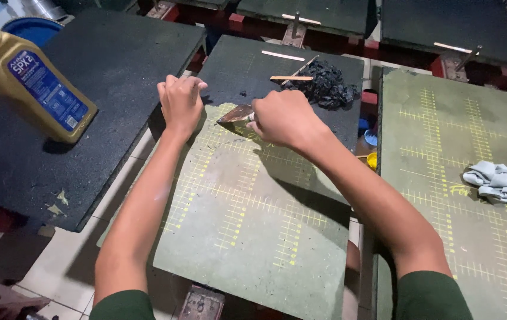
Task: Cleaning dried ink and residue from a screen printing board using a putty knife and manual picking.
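Black gunk (324, 86) piled at far end of board (253, 225). Right hand (283, 118) clamped on scraper (236, 114), blade at coating edge. Left hand (180, 101) fisted on board edge. We'd keep blade flat, push toward pile. Bottle (31, 83), rag (498, 182) aside.

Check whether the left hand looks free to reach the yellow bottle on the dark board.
Probably yes. The left hand grips the board edge and holds nothing else, and the bottle lies on the neighbouring dark board with bare surface between.
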